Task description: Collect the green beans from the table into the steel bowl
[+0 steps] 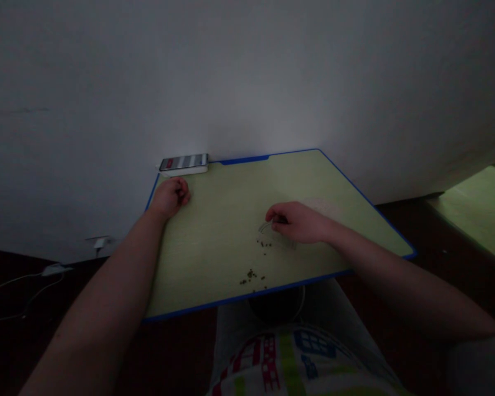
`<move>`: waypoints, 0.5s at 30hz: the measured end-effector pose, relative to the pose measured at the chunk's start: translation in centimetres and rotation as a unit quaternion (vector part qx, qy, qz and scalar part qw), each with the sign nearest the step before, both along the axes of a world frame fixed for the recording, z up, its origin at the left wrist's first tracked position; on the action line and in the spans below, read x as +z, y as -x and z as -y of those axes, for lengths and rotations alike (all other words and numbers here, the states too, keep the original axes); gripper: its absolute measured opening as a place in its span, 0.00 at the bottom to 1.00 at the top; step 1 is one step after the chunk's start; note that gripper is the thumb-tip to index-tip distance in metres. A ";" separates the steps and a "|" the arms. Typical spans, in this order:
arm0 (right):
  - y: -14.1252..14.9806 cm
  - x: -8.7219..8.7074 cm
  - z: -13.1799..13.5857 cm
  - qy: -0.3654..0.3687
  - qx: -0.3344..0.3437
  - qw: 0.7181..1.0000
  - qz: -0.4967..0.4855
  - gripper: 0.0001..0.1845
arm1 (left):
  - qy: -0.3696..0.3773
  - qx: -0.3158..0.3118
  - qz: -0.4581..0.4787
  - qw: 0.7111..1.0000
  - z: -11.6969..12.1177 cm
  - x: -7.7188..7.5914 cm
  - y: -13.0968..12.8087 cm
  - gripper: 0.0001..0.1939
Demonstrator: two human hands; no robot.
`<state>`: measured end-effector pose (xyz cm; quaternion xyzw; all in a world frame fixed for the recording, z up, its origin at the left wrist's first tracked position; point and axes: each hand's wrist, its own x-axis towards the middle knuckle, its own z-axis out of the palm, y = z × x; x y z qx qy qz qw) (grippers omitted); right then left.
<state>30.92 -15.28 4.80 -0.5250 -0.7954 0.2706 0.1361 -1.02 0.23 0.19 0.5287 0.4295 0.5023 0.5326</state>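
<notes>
A pale green table with a blue edge lies before me in dim light. My left hand rests near its far left corner, fingers curled in a loose fist with nothing visible in them. My right hand lies near the table's middle, fingers bent and pinched over a small clear round dish that is barely visible. Several small dark seeds are scattered on the table in front of that hand, towards the near edge.
A phone with a lit striped screen lies at the table's far left edge against the white wall. A charger and white cables lie on the dark floor at left. My patterned clothing fills the bottom. Another green surface shows at right.
</notes>
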 end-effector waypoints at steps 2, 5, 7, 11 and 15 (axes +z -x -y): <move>-0.3 -0.1 1.1 0.006 -0.021 1.000 -0.016 0.11 | 0.006 0.004 -0.003 1.000 0.0 0.0 -0.1 0.05; -0.2 -0.6 3.2 0.017 -0.038 0.998 -0.043 0.10 | 0.007 0.004 -0.003 1.000 0.1 0.1 -0.2 0.05; -0.1 -1.1 4.4 0.017 -0.045 0.997 -0.052 0.09 | 0.002 0.004 -0.003 1.000 0.1 0.1 -0.2 0.05; -0.4 -1.7 5.5 0.012 -0.068 0.997 -0.037 0.09 | -0.005 0.007 -0.002 1.000 0.0 0.0 -0.2 0.05; -0.4 -1.5 5.7 0.010 -0.081 0.996 -0.046 0.08 | -0.002 0.003 0.004 1.000 -0.1 -0.1 -0.2 0.05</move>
